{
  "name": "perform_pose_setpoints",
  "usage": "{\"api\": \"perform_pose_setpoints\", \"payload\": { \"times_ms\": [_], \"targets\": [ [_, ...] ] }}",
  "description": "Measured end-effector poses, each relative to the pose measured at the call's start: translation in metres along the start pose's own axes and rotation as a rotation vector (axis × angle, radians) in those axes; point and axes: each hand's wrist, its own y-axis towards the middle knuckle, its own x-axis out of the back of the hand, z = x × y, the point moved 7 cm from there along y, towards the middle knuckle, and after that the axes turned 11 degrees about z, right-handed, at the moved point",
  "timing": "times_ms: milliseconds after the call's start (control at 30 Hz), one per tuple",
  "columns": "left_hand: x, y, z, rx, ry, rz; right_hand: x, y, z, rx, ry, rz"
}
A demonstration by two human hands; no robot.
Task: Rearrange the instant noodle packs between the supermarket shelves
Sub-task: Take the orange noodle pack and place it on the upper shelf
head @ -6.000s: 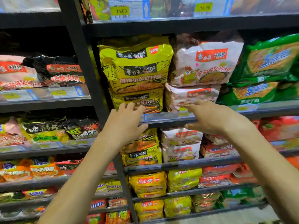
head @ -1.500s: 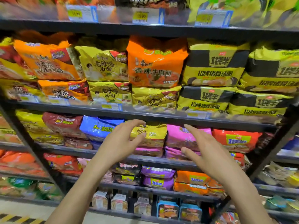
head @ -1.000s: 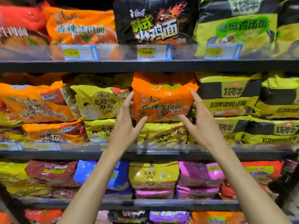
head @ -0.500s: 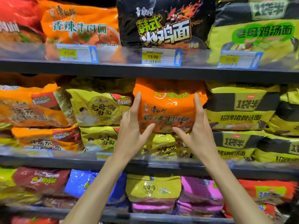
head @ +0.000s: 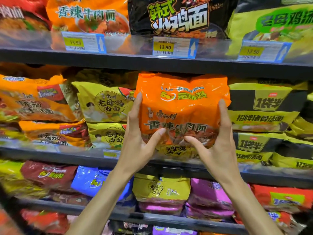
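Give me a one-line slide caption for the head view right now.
Left hand and right hand grip the sides of an orange noodle pack above a yellow pack on the middle shelf.

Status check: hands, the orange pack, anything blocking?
Left hand and right hand both grip orange noodle pack by its sides. Yellow pack directly beneath it. Upper shelf close above pack.

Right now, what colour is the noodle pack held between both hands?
Bright orange noodle pack, gripped by left hand and right hand; clearest in the head view.
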Motion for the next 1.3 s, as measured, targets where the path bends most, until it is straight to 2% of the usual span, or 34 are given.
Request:
{"api": "perform_pose_setpoints", "payload": {
  "times_ms": [233, 800, 933, 1167, 1300],
  "targets": [
    [0.002, -0.001, -0.006, 0.027, -0.021, 0.089, 0.009, 0.004, 0.015, -0.011, -0.025, 0.044],
    [0.026, -0.059, -0.062, 0.079, -0.270, 0.107, 0.048, -0.051, 0.105, -0.143, -0.071, 0.100],
    [0.050, -0.077, -0.077, 0.086, -0.253, 0.099, 0.043, -0.064, 0.129, -0.133, -0.059, 0.126],
    [0.063, -0.120, -0.111, 0.155, -0.226, 0.165, 0.054, -0.106, 0.159, -0.206, -0.075, 0.155],
    [0.093, -0.150, -0.119, 0.213, -0.172, 0.179, 0.037, -0.128, 0.185, -0.254, -0.078, 0.176]
  ]
}}
